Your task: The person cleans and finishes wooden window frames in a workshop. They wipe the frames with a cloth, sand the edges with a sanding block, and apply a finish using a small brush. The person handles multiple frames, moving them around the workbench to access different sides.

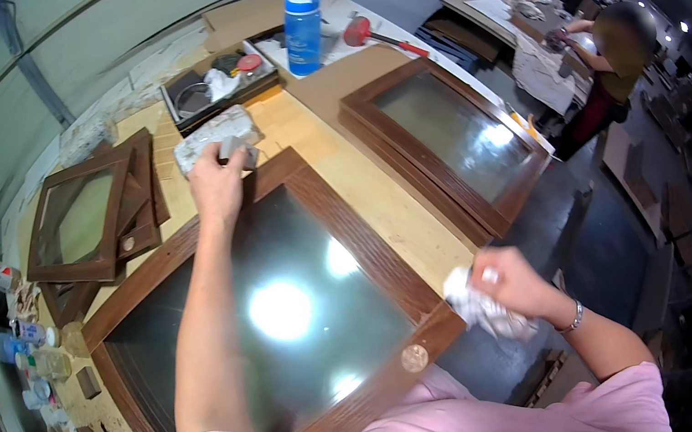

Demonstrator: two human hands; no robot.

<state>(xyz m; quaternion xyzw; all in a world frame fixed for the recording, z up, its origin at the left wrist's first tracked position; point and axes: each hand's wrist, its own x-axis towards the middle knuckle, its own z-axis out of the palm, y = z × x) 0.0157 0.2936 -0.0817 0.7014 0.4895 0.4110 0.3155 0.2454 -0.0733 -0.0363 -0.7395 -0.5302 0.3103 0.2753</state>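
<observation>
A wood-framed glass cabinet door [362, 255] lies across the bench in front of me, its brown frame around a shiny pane. My left hand [216, 188] reaches over to its far edge, fingers closed on a small grey sanding block [238, 152]. Just beyond that hand sits a whitish, stained wrapped block [216, 134]. At the door's near right corner, my right hand [513, 282] grips a crumpled white rag [491, 313], which hangs by the frame. A round pale spot [415, 357] marks the wood near that corner.
Another glass door [452, 137] lies at right; smaller frames [83, 221] are stacked at left. Behind stand a tray [203, 112] of odds and ends, a blue bottle [302, 31] and a red-handled tool [384, 35]. Bottles [44, 364] line the left edge. A co-worker [616, 66] stands far right.
</observation>
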